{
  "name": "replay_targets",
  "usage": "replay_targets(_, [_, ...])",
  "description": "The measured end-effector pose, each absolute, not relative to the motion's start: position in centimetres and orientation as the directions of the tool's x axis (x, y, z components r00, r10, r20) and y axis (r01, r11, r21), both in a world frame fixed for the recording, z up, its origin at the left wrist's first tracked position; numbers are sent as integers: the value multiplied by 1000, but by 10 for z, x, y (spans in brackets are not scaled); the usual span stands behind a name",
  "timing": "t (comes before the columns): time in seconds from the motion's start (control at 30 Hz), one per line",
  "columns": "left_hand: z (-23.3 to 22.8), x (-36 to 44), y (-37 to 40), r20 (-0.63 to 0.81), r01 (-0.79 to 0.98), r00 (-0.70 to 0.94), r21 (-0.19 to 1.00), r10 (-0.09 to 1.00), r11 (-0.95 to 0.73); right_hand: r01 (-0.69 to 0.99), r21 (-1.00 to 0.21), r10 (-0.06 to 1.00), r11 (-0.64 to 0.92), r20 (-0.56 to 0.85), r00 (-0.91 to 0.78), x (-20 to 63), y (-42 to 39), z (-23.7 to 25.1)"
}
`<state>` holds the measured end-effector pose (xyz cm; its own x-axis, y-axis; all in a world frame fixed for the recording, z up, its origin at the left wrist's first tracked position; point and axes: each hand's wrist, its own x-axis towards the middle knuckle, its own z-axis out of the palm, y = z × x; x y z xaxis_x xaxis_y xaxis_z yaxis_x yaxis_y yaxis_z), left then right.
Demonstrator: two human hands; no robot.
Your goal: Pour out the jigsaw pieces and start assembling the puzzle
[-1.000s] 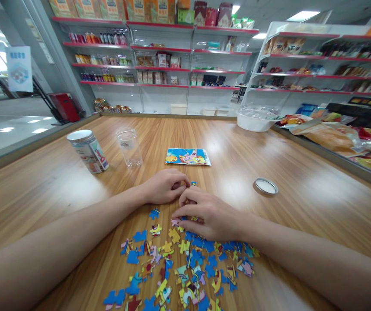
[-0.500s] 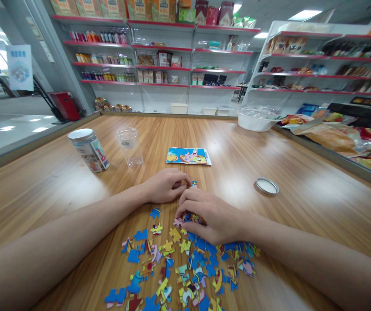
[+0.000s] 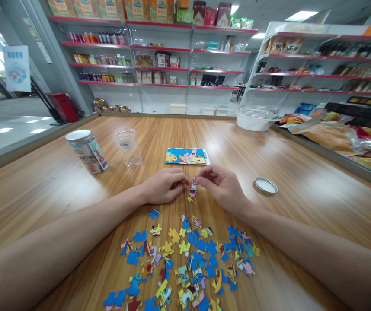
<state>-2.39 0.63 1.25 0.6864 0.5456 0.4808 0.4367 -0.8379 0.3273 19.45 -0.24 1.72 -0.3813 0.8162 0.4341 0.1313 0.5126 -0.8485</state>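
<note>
My left hand [image 3: 164,185] rests on the wooden table [image 3: 302,198], fingers curled at the left edge of a small joined cluster of puzzle pieces [image 3: 192,190]. My right hand [image 3: 221,185] pinches a small piece by its fingertips just right of that cluster. Several loose blue, yellow and pink puzzle pieces [image 3: 188,259] lie scattered nearer to me. A colourful picture card [image 3: 187,156] lies flat beyond my hands.
A lidded printed jar [image 3: 87,151] and a clear lidless jar [image 3: 129,147] stand at the left. A round metal lid [image 3: 265,185] lies to the right. A white bowl [image 3: 255,119] sits far right; shop shelves stand behind.
My right hand has lifted off the scattered pile and moved away from me, up beside the left hand, now pinching a piece. The left hand has stayed put.
</note>
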Motion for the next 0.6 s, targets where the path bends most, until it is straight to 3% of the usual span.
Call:
replay_targets(0.1, [17, -24, 4, 504, 336, 729, 327, 463, -884, 216, -908, 903, 358, 278, -327, 206, 22, 12])
replay_targets(0.23, [20, -25, 4, 471, 194, 810, 345, 348, -918, 321, -889, 921, 326, 223, -318, 210, 29, 10])
replay_targets(0.4, [20, -25, 5, 468, 206, 805, 354, 364, -912, 358, -871, 905, 337, 195, -377, 206, 19, 16])
replay_targets(0.6, [20, -24, 4, 473, 216, 801, 343, 367, -914, 399, -788, 855, 470, 295, -426, 205, 16, 13])
